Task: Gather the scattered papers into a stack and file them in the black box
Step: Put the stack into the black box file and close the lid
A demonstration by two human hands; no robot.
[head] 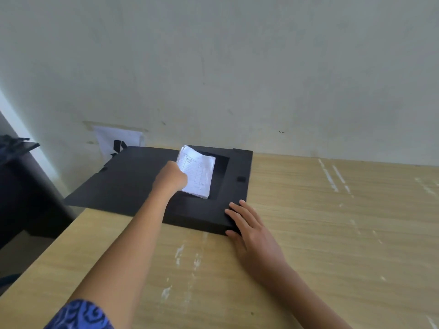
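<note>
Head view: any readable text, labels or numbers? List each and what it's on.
None can be read.
Paper stack in the left hand: printed form with lines and a table, too blurred to read.
Wall sheet behind the black box: bold black mark, partly hidden, not legible.

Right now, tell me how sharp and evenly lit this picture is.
Head view: soft throughout; print on the white paper stack held by the left hand is unreadable. Bright light washes the left wall edge; the open black box shows little inner detail. The right hand rests on its corner. The wide lens bends the light wooden table.
</note>
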